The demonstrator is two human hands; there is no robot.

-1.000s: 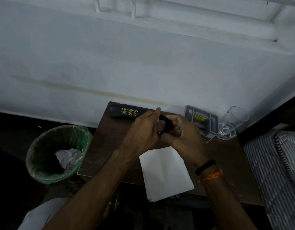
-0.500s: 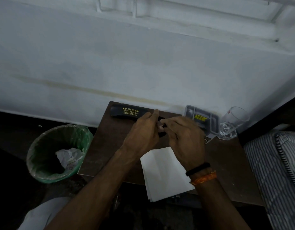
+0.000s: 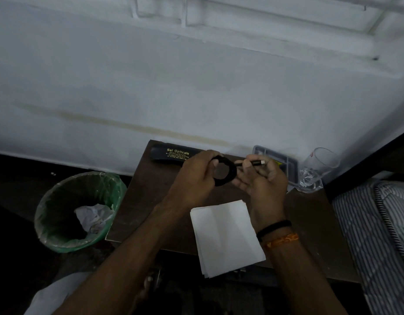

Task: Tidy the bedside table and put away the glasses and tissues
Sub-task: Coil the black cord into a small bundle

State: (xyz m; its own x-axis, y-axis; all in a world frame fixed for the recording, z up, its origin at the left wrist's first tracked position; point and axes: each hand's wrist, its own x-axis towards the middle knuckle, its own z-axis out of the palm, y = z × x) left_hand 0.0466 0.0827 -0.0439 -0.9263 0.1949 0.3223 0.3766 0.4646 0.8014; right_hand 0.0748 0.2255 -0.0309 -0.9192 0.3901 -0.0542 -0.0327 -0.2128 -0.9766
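Hands have drawn apart since a second ago: the left hand (image 3: 194, 178) now grips a coiled black cable (image 3: 223, 171), while the right hand (image 3: 262, 180) pinches its plug end (image 3: 256, 163), pulled out to the right. The black glasses case (image 3: 171, 154) lies at the bedside table's (image 3: 137, 201) back edge, against the wall; the white tissues (image 3: 226, 237) overhang the front edge. A grey tray (image 3: 289, 164) and what seems a tipped glass (image 3: 319, 165) crowd the back right corner. A green bin (image 3: 67, 214) stands left, bedding (image 3: 378, 223) right.
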